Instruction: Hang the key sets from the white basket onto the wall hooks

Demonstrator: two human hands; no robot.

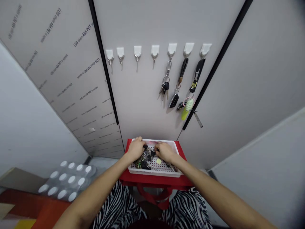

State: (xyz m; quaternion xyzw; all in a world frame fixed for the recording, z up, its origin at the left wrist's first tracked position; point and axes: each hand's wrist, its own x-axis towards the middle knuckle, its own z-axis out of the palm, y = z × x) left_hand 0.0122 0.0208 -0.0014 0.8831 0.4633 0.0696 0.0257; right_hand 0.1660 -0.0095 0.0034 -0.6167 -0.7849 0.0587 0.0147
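Observation:
A white perforated plastic basket (152, 172) sits on a red bag in front of me. Inside it lies a jumble of keys (144, 157), key rings and fobs, mostly toward its left half. At the basket's back left, my left hand (136, 149) has its fingers closed on dark-headed keys (145, 147). My right hand (165, 151) reaches in from the right, fingers curled in a pinch; what they hold is hidden. Black key heads (152, 153) lie between the hands. A small yellow tag (159, 161) rests on the basket floor.
White hooks (137, 51) line the grey panel ahead. Three at the right carry a key bunch (165, 87), a car key fob (174, 100) and a black strap (197, 74) with keys and charms. The red bag (157, 181) supports the basket. Capped bottles (68, 181) stand at left.

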